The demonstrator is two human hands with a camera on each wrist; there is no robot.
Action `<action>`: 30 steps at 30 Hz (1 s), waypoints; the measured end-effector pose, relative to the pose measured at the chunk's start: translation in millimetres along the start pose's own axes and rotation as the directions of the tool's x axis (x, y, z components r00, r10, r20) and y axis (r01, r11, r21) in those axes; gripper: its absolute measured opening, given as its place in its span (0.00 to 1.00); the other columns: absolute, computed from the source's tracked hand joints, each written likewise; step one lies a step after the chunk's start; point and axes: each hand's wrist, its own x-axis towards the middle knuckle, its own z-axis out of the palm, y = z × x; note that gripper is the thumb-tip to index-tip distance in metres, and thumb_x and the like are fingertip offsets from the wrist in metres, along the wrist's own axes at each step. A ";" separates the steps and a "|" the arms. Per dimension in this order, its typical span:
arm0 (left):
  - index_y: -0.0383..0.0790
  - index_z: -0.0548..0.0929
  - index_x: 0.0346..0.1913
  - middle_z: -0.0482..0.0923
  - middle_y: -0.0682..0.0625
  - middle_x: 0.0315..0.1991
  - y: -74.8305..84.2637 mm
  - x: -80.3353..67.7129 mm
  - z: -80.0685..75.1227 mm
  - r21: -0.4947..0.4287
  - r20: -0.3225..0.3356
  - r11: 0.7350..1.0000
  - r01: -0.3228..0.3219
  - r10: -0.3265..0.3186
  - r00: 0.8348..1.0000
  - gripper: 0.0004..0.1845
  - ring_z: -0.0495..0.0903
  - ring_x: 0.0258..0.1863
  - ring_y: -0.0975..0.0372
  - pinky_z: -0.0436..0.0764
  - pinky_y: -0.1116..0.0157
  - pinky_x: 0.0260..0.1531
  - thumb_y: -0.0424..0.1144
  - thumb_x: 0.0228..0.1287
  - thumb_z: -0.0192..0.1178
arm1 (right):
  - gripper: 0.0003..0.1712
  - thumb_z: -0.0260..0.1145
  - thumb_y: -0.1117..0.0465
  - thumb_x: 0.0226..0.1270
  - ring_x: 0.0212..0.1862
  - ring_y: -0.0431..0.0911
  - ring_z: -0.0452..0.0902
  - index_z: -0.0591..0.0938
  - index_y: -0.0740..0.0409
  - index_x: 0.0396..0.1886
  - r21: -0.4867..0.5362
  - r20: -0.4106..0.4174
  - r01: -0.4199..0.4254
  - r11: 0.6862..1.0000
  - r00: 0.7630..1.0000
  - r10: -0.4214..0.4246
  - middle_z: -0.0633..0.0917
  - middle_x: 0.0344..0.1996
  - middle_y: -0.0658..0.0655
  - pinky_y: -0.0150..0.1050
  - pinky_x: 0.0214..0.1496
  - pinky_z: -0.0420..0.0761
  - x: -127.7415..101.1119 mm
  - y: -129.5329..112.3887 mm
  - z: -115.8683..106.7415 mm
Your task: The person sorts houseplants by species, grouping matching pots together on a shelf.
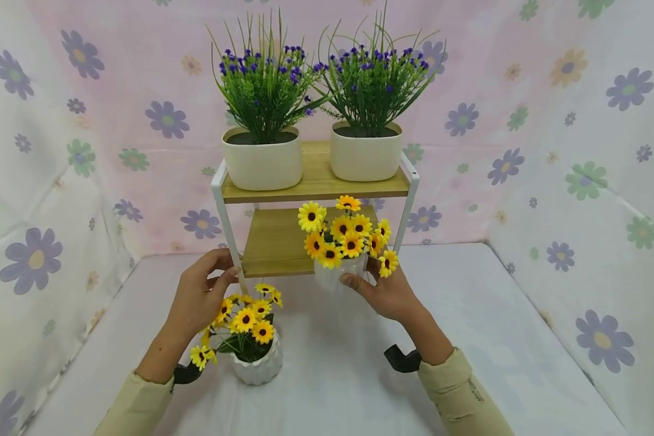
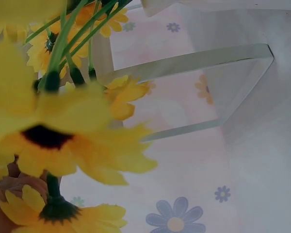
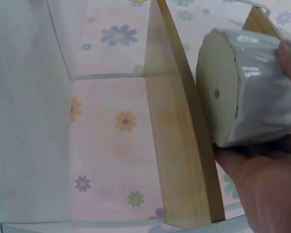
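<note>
My right hand (image 1: 388, 295) grips a white pot of yellow artificial sunflowers (image 1: 342, 239), thumb on its front and fingers around its side. The pot is raised at the front edge of the lower wooden shelf (image 1: 275, 242); its round base (image 3: 217, 90) faces the right wrist camera, close to the board. My left hand (image 1: 198, 297) holds the left front leg of the white-framed shelf rack (image 1: 226, 224) between thumb and fingers. Below that hand, a second sunflower pot (image 1: 258, 366) stands on the table. Its blurred flowers (image 2: 48, 136) largely hide the left hand in the left wrist view.
Two cream planters, one on the left (image 1: 264, 160) and one on the right (image 1: 366, 154), stand on the upper shelf (image 1: 316, 166) with tall grass and purple flowers. A white cloth covers the table (image 1: 327, 387). Flower-print fabric (image 1: 142, 109) encloses the back and sides.
</note>
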 end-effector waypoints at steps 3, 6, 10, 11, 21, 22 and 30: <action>0.34 0.81 0.61 0.85 0.46 0.46 0.6 1.4 -0.1 -0.010 0.001 1.000 -0.001 0.001 1.000 0.16 0.86 0.47 0.60 0.86 0.78 0.44 0.24 0.74 0.62 | 0.36 0.74 0.63 0.71 0.65 0.49 0.79 0.70 0.51 0.74 -0.016 -0.034 0.030 0.999 0.999 -0.031 0.79 0.65 0.51 0.54 0.68 0.83 3.1 2.2 0.9; 0.35 0.82 0.60 0.85 0.46 0.46 0.6 1.7 0.2 -0.007 0.003 1.000 0.005 -0.005 1.000 0.15 0.86 0.47 0.60 0.86 0.78 0.44 0.24 0.74 0.62 | 0.33 0.73 0.62 0.72 0.63 0.47 0.80 0.72 0.50 0.73 -0.045 -0.060 0.035 0.998 0.998 -0.037 0.80 0.63 0.50 0.55 0.65 0.84 4.6 4.1 1.6; 0.35 0.81 0.60 0.85 0.47 0.46 0.6 1.0 0.4 -0.001 0.004 1.000 0.012 -0.012 1.000 0.15 0.86 0.47 0.60 0.86 0.78 0.44 0.24 0.75 0.62 | 0.33 0.73 0.59 0.73 0.63 0.47 0.80 0.72 0.52 0.74 -0.074 -0.092 -0.002 0.997 0.996 -0.005 0.81 0.64 0.50 0.54 0.63 0.86 5.2 6.3 2.3; 0.35 0.81 0.61 0.85 0.46 0.46 0.8 0.9 0.3 -0.003 0.003 1.000 0.013 -0.013 1.000 0.15 0.86 0.47 0.60 0.86 0.78 0.44 0.24 0.75 0.62 | 0.32 0.73 0.59 0.74 0.63 0.48 0.81 0.73 0.52 0.74 -0.078 -0.100 -0.011 0.997 0.995 0.003 0.81 0.64 0.50 0.54 0.63 0.86 5.3 6.5 2.4; 0.36 0.81 0.62 0.85 0.47 0.46 2.3 -0.6 -1.0 0.001 -0.002 0.999 0.032 -0.032 0.999 0.17 0.85 0.48 0.62 0.85 0.79 0.45 0.25 0.75 0.62 | 0.35 0.69 0.60 0.76 0.64 0.50 0.80 0.66 0.47 0.78 -0.089 -0.120 0.005 0.996 0.993 -0.016 0.77 0.67 0.51 0.50 0.62 0.87 7.2 7.9 4.5; 0.36 0.81 0.62 0.85 0.47 0.46 1.9 -0.7 -1.0 0.002 -0.001 0.999 0.033 -0.033 0.999 0.17 0.85 0.48 0.62 0.85 0.79 0.45 0.24 0.75 0.62 | 0.35 0.68 0.60 0.77 0.65 0.50 0.80 0.65 0.48 0.79 -0.098 -0.126 0.006 0.995 0.992 -0.019 0.77 0.67 0.52 0.50 0.63 0.87 7.0 8.2 5.1; 0.35 0.80 0.63 0.84 0.48 0.46 -0.9 -1.4 -0.7 0.028 0.008 0.998 0.048 -0.048 0.999 0.17 0.84 0.48 0.66 0.85 0.79 0.45 0.25 0.75 0.62 | 0.35 0.62 0.63 0.81 0.72 0.51 0.73 0.60 0.52 0.81 -0.081 -0.172 0.031 0.996 0.984 -0.045 0.71 0.72 0.56 0.51 0.72 0.79 7.9 6.1 12.7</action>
